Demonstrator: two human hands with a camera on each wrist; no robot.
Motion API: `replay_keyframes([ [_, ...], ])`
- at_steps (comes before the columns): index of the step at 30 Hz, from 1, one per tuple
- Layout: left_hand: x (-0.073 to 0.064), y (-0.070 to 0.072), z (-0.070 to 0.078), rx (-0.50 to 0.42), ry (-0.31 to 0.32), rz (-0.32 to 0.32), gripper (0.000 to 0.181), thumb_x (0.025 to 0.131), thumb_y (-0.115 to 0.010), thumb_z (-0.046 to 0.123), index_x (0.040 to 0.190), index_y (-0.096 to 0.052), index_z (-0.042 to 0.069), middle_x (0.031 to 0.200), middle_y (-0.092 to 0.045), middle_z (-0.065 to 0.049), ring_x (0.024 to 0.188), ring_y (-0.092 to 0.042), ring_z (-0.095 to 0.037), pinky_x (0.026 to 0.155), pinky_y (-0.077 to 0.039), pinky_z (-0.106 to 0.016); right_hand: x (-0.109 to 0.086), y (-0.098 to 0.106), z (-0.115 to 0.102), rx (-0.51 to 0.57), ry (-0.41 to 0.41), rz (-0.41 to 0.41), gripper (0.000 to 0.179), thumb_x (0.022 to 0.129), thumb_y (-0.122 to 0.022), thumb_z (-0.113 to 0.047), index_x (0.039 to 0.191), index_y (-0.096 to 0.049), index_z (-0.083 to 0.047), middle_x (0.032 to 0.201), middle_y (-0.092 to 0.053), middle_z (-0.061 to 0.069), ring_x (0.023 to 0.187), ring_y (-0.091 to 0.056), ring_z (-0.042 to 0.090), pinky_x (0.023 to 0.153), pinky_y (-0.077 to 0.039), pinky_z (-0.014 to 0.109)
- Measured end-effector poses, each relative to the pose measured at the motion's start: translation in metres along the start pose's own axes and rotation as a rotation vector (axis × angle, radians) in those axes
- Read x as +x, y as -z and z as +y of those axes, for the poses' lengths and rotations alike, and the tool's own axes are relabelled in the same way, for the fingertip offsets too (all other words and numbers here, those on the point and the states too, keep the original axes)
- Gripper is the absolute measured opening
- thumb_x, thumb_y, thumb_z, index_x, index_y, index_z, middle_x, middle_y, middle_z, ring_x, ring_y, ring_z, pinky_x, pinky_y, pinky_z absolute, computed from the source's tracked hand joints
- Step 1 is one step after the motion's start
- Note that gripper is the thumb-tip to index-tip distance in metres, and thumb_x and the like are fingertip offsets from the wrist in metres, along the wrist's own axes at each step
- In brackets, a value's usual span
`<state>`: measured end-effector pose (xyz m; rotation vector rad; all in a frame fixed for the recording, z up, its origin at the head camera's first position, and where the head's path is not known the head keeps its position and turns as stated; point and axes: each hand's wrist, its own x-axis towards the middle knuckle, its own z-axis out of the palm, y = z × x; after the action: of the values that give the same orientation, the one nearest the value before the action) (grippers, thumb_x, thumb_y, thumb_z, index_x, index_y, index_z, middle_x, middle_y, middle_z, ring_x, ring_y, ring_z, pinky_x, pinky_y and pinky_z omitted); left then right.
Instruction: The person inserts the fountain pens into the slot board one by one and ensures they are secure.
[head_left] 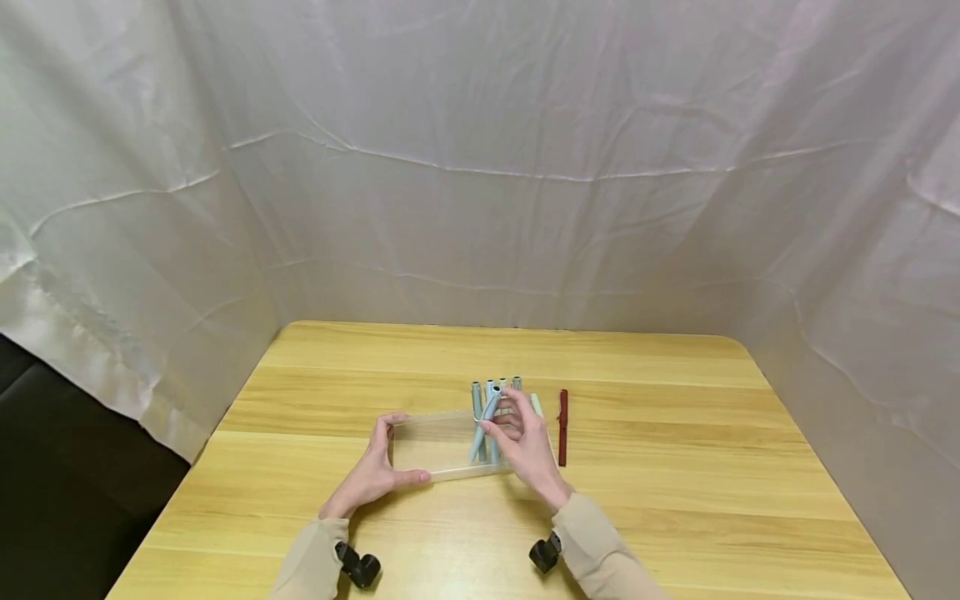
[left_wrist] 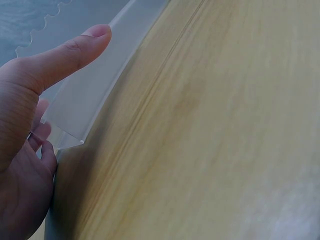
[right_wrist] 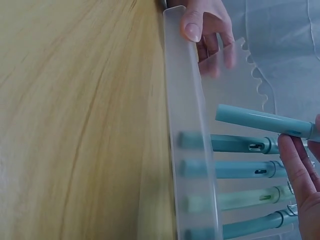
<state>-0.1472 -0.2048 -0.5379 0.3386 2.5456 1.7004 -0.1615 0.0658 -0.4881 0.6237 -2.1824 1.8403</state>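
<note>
Right hand (head_left: 527,443) pinches 1 blue pen (head_left: 483,427), partly hiding other pens (right_wrist: 235,169); left hand (head_left: 375,471) grips a translucent tray (head_left: 429,443) at left.

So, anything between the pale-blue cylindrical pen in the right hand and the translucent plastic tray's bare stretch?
Nothing visible. The right hand holds the pale-blue cylindrical pen over the translucent plastic tray, near the row of blue and green pens; the left hand grips the tray's left end, leaving the stretch between uncovered.

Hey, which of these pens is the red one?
The rightmost pen in the head view, lying on the table beside the clear tray. It's dark red; the other visible pens are bluish or greenish.
</note>
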Motion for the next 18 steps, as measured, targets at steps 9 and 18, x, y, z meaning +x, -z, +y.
replay_keyframes([
  [9,0.0004,0.0001,-0.0013,0.002,-0.008,0.005,0.1,0.068,-0.094,0.02,0.143,-0.029,0.007,0.152,-0.028,-0.023,0.151,-0.02,-0.044,0.127,-0.008,-0.064,0.0011,-0.0045,-0.0074,0.001,-0.122,-0.013,0.053,0.088,-0.072,0.0,0.136,-0.05,-0.002,0.115,-0.066,0.021,0.098,-0.072,0.035,0.082,-0.063,0.024],
  [18,0.0007,0.0001,-0.0022,0.006,-0.019,0.0,0.099,0.069,-0.093,0.021,0.143,-0.029,0.007,0.152,-0.027,-0.023,0.15,-0.02,-0.044,0.127,-0.008,-0.064,0.0028,-0.0082,-0.0048,-0.052,-0.111,-0.026,0.051,0.089,-0.073,-0.003,0.135,-0.054,-0.009,0.107,-0.07,0.018,0.095,-0.073,0.034,0.082,-0.063,0.024],
])
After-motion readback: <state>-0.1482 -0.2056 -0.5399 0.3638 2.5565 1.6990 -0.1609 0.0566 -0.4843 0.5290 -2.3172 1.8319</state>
